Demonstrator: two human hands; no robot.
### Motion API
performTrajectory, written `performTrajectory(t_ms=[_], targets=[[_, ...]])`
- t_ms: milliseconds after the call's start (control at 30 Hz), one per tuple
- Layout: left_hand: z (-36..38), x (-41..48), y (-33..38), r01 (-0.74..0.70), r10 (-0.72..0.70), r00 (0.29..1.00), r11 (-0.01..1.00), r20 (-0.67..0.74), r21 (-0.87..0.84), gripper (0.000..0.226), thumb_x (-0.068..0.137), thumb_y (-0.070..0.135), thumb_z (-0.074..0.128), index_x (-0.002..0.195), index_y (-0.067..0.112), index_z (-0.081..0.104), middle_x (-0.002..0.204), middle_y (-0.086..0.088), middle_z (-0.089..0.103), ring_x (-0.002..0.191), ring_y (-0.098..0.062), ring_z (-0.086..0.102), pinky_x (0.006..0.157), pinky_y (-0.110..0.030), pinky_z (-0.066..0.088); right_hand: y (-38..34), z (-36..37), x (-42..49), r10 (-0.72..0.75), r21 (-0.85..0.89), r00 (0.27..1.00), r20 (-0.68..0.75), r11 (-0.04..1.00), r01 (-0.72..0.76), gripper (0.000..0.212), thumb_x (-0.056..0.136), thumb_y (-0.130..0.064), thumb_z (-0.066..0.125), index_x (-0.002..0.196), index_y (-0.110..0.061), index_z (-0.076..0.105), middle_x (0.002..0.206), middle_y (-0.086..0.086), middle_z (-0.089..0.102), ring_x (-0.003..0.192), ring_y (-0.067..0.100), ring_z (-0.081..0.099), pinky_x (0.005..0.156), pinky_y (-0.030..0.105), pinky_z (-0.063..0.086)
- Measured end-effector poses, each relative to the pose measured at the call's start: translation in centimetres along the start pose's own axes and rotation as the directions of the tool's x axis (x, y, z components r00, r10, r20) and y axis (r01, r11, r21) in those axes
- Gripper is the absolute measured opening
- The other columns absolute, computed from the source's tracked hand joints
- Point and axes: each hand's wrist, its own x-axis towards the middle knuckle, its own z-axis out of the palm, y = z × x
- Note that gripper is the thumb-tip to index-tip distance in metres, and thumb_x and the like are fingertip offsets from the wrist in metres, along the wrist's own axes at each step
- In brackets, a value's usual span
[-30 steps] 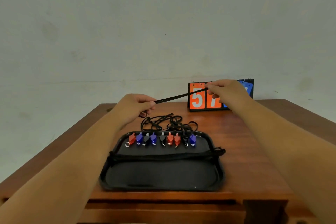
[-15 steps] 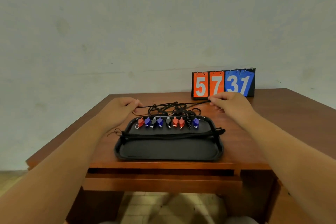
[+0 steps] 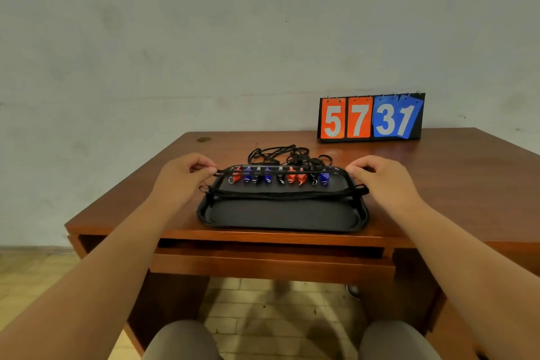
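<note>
A black cord (image 3: 222,173) is held stretched over the coloured whistles (image 3: 292,178) in the black tray (image 3: 280,215). Its ends are pinched in the curled fingers of the left hand (image 3: 184,178) and the right hand (image 3: 382,181).

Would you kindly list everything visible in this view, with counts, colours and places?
desk: one, brown wood, against the wall
tray: one, black, near the desk's front edge
whistles: nine, three each red, blue and black, in a row along the tray's far side
stretched cord: one, black, over the whistles
laid cords: bundle, black, across the tray's middle
tangled cords: heap, black, behind the tray
score flipboard: one, orange 5 7, blue 3 1, far right of the desk
knees: two, grey, bottom edge
left hand: pinches the cord's left end
right hand: holds its right end
</note>
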Motion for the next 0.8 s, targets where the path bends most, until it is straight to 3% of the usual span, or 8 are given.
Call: performTrajectory(t_ms=[167, 300, 533, 667, 800], targets=[[0.8, -0.6, -1.0, 0.070, -0.072, 0.997, 0.996, -0.021, -0.061, 0.006, 0.095, 0.027, 0.079, 0.092, 0.032, 0.080, 0.092, 0.010, 0.077, 0.092, -0.010, 0.069, 0.085, -0.029, 0.053, 0.8, 0.7, -0.5, -0.080, -0.117, 0.995, -0.058, 0.991, 0.073, 0.016, 0.102, -0.035, 0.072, 0.109, -0.028, 0.084, 0.106, -0.010, 0.073, 0.100, 0.008, 0.065, 0.090, 0.030, 0.049], [1.6, -0.7, -1.6, 0.076, -0.077, 0.997, 0.997, -0.023, -0.027, 0.008, 0.098, 0.030, 0.075, 0.096, 0.035, 0.082, 0.099, 0.018, 0.077, 0.098, -0.001, 0.067, 0.089, -0.027, 0.048, 1.3, 0.9, -0.8, -0.087, -0.122, 0.995, -0.042, 0.989, 0.081, 0.018, 0.102, -0.033, 0.072, 0.110, -0.024, 0.086, 0.106, -0.010, 0.079, 0.100, 0.007, 0.069, 0.096, 0.038, 0.057], [1.7, -0.9, -2.9, 0.012, -0.013, 1.000, 0.999, 0.019, 0.035, 0.019, 0.106, 0.030, 0.063, 0.107, 0.035, 0.081, 0.110, 0.018, 0.074, 0.101, 0.004, 0.061, 0.097, -0.032, 0.045, 0.9, 0.6, -1.7, -0.014, -0.087, 0.998, 0.056, 0.996, 0.019, 0.018, 0.106, -0.032, 0.069, 0.093, -0.026, 0.081, 0.095, -0.014, 0.073, 0.086, 0.003, 0.064, 0.068, 0.017, 0.040], [1.9, -1.0, -3.2, 0.019, -0.019, 1.000, 1.000, 0.016, 0.004, 0.016, 0.104, 0.030, 0.067, 0.103, 0.038, 0.080, 0.107, 0.022, 0.073, 0.104, 0.000, 0.064, 0.101, -0.034, 0.048, 0.1, 0.4, -2.3, -0.034, -0.075, 0.996, 0.080, 0.996, 0.040, 0.030, 0.107, -0.029, 0.067, 0.078, -0.035, 0.068, 0.089, -0.015, 0.065, 0.082, 0.004, 0.060, 0.070, 0.018, 0.041], [1.9, -1.1, -3.3, 0.053, -0.052, 0.998, 0.998, 0.036, -0.040, 0.015, 0.104, 0.027, 0.068, 0.107, 0.035, 0.080, 0.110, 0.019, 0.073, 0.106, -0.003, 0.065, 0.104, -0.037, 0.051, 0.3, 0.4, -2.5, -0.016, -0.036, 0.996, 0.089, 0.999, 0.020, 0.026, 0.106, -0.028, 0.067, 0.081, -0.031, 0.073, 0.093, -0.012, 0.069, 0.084, 0.005, 0.061, 0.073, 0.024, 0.047]])
